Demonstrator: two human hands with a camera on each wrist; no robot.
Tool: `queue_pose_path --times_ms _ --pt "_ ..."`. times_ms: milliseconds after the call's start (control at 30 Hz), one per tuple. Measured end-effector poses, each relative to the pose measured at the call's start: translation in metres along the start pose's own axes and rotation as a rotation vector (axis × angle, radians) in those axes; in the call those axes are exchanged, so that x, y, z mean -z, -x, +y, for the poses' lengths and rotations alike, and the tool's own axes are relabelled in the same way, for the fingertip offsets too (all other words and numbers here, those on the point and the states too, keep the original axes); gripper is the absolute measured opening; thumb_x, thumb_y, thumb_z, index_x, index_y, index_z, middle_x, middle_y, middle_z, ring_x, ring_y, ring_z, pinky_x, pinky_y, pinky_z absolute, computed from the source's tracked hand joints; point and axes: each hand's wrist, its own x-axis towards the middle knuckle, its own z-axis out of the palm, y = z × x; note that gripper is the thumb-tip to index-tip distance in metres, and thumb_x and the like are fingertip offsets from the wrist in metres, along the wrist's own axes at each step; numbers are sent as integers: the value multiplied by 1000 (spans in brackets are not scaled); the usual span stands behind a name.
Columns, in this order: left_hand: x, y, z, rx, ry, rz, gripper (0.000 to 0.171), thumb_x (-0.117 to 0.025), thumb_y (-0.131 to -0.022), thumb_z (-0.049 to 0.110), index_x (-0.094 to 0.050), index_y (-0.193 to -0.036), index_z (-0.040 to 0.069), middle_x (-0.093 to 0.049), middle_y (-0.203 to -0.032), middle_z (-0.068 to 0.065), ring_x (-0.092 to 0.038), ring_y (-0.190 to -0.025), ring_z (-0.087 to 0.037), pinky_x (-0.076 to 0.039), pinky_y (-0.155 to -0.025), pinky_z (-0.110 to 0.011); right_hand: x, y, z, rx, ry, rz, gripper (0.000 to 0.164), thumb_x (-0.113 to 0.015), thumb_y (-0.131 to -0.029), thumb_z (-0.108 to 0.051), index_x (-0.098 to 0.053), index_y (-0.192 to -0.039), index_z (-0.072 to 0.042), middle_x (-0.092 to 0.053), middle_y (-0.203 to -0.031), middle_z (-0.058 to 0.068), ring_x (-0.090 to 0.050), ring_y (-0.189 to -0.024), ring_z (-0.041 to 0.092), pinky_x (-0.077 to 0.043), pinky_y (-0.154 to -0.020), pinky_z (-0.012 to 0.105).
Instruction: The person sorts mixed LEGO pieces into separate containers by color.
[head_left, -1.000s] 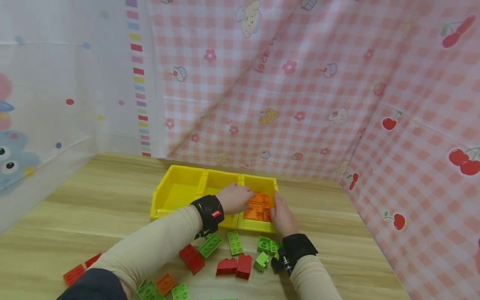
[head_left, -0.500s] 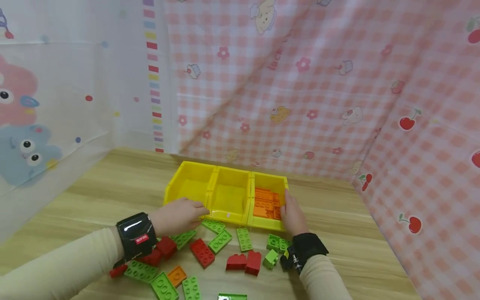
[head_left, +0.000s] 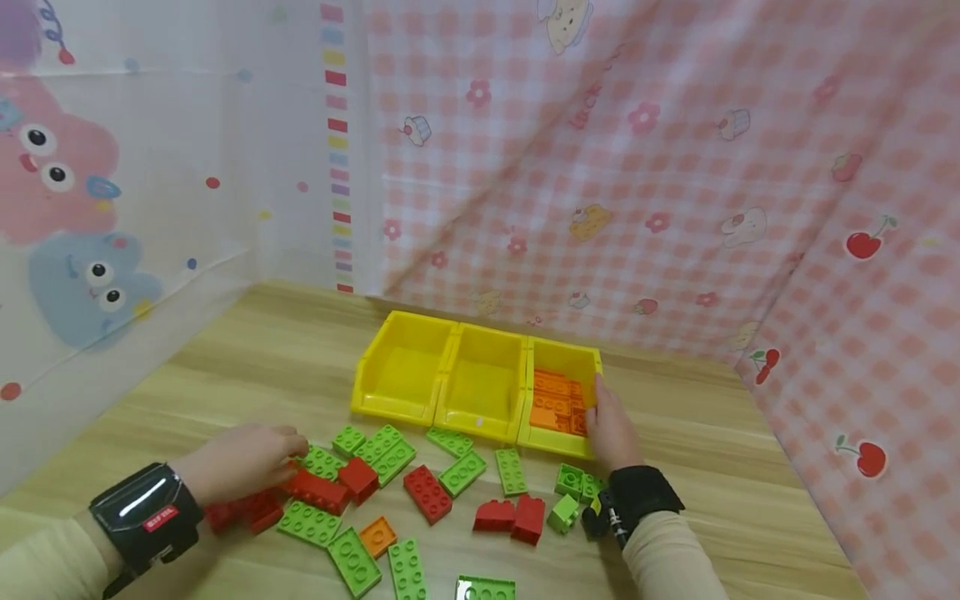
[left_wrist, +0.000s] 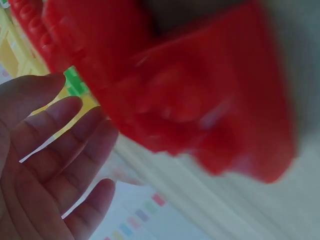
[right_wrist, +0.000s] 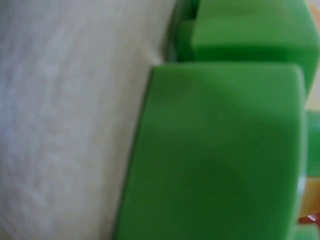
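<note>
My left hand (head_left: pixel 243 458) is low over the red bricks at the left of the pile. In the left wrist view its fingers (left_wrist: pixel 65 150) are loosely extended and hold nothing, close beside a red brick (left_wrist: pixel 175 95). On the right, my right hand (head_left: pixel 617 429) rests against the right side wall of a yellow three-compartment bin (head_left: pixel 480 333), fingers pointing forward along it. Orange bricks (head_left: pixel 552 404) lie in its right compartment; the other two show bare floors. The right wrist view is filled by a green brick (right_wrist: pixel 215 145), with the right hand out of sight.
Several green bricks (head_left: pixel 309 522) and red bricks (head_left: pixel 427 493) lie scattered in front of the bin, with one orange brick (head_left: pixel 378 536) among them. Small green bricks (head_left: pixel 564 512) sit beside the right wrist. Printed cloth (head_left: pixel 637 167) walls off the wooden table (head_left: pixel 675 408).
My left hand has withdrawn from over the right compartment, moving left and toward me to the red bricks. The right hand has stayed at the bin's side. The head view has shifted left.
</note>
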Motion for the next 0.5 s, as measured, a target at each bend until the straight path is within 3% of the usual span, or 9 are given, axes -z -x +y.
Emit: queue_pose_path --times_ms 333,500 --pt "-7 7 0 102 30 -96 21 -73 -77 30 -60 -89 18 -53 -77 12 -45 -63 -4 -42 -57 -28 7 0 -1 -31 12 4 60 -41 -97 -7 -12 -148 -1 -30 -143 25 -31 -130 37 -25 -104 51" --pt "-12 8 3 143 28 -99 24 -73 -76 30 -62 -92 16 -57 -81 9 -48 -64 -5 -45 -59 -32 1 0 -2 -8 15 22 58 -42 -96 -6 -16 -147 1 -33 -141 26 -33 -130 37 -26 -103 50"
